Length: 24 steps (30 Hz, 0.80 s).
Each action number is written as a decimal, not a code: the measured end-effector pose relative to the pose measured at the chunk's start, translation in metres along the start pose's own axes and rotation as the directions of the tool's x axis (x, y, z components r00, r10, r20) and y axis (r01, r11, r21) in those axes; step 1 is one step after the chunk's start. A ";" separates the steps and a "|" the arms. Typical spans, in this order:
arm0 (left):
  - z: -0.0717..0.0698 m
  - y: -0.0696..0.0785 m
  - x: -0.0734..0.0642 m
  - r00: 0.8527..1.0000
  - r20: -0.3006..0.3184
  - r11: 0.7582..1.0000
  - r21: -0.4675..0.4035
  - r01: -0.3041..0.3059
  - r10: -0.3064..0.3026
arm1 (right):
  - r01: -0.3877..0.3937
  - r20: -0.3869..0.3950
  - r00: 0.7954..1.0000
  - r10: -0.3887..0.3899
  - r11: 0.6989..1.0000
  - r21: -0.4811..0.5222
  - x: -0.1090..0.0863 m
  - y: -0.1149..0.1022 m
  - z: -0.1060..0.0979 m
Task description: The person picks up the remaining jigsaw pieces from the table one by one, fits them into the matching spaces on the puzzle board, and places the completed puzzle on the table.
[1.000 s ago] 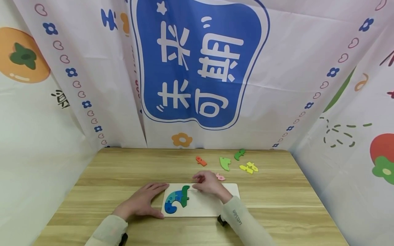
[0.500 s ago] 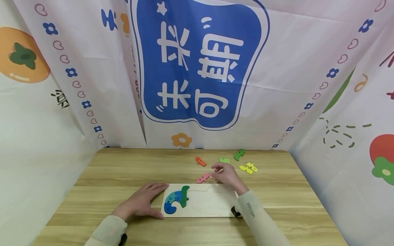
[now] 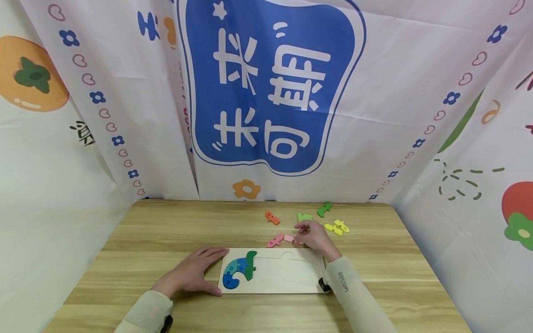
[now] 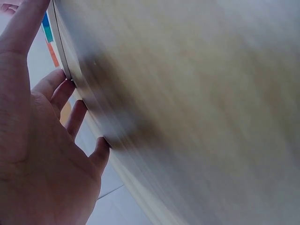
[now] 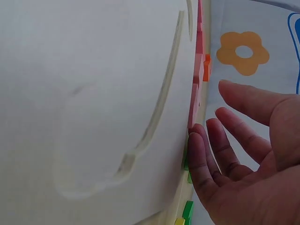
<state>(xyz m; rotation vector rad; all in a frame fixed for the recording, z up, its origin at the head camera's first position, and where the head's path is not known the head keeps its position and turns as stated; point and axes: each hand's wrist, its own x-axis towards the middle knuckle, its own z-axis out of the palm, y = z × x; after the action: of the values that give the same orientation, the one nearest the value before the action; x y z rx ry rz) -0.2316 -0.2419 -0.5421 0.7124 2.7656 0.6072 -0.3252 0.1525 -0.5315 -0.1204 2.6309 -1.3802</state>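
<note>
A pale puzzle board (image 3: 287,277) lies on the table, with joined blue pieces (image 3: 230,282) and a dark green piece (image 3: 249,267) at its left end. My left hand (image 3: 192,272) spans the board's left edge, thumb and fingers spread; in the left wrist view its fingertips (image 4: 76,104) meet the edge. Behind the board, a pink piece (image 3: 275,241) lies beside a lighter pink piece (image 3: 289,238). My right hand (image 3: 314,238) is just right of them with relaxed fingers. In the right wrist view, fingertips come right up to a pink piece (image 5: 193,105), with the thumb apart.
Along the back of the table lie an orange piece (image 3: 272,218), a light green piece (image 3: 305,216) partly behind the right hand, a green piece (image 3: 324,209) and yellow pieces (image 3: 333,229). Printed cloth (image 3: 216,185) hangs behind and at both sides.
My right hand has moved from the board's top edge back and rightward to the pink pieces. Two pink pieces now show to its left. My left hand has stayed put.
</note>
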 end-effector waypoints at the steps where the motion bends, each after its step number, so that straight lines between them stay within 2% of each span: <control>1: 0.000 0.000 0.000 1.000 0.000 1.000 0.001 -0.002 0.002 | 0.005 0.001 1.000 -0.005 1.000 -0.007 0.000 0.000 0.000; 13: -0.001 0.000 0.002 1.000 -0.007 1.000 -0.001 -0.001 0.001 | 0.043 0.016 0.999 -0.042 0.997 -0.067 0.005 0.003 0.003; 20: -0.001 0.001 0.000 1.000 0.006 1.000 -0.010 0.013 -0.012 | 0.020 0.013 1.000 -0.018 0.993 -0.112 0.008 0.006 0.007; 24: -0.001 0.001 0.000 1.000 -0.001 1.000 -0.007 0.004 -0.004 | 0.031 0.007 1.000 -0.030 0.990 -0.141 0.007 0.005 0.007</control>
<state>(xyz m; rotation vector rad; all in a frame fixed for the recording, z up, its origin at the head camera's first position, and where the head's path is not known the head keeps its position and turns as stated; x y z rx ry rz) -0.2315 -0.2416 -0.5409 0.7053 2.7637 0.6167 -0.3310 0.1488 -0.5400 -0.1818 2.7323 -1.1998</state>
